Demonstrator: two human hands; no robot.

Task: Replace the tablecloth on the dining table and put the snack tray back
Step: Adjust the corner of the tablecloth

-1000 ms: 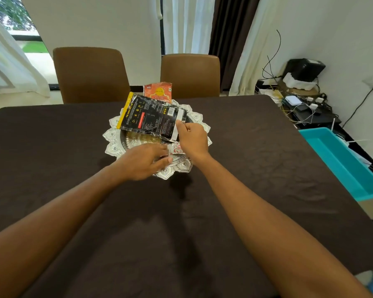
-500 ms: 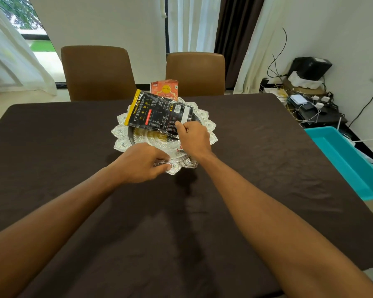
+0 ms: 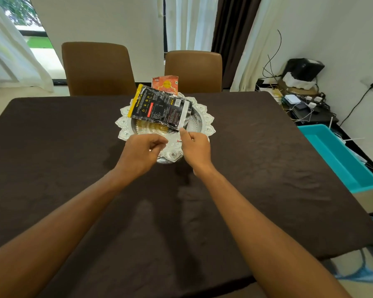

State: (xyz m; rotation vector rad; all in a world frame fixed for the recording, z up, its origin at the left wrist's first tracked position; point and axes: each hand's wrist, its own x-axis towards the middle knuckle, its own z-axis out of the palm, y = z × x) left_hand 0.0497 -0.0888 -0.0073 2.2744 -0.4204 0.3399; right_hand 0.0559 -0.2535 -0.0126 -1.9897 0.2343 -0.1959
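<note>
Scalloped silver snack tray point(image 3: 205, 117) sits mid-table on dark brown tablecloth point(image 3: 52, 168), straight ahead of both hands. Left hand point(image 3: 141, 153) loosely curled over near rim, empty. Right hand point(image 3: 195, 148) nearer black foil snack packet point(image 3: 159, 109): thumb at near-right corner, pinch or touch unclear; packet slants away far-left.

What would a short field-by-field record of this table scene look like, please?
tablecloth: dark brown fabric tablecloth covers the dining table, slightly wrinkled
tray: ornate silver scalloped snack tray on the cloth, towards the far edge
packets: black snack packet with a yellow edge leans across the tray; orange snack packet upright behind it
left grip: fingers curled over the tray's near rim; hold unclear
right grip: fingertips at the black packet's near corner; pinch unclear
beyond: brown chair; turquoise plastic bin at right
</note>
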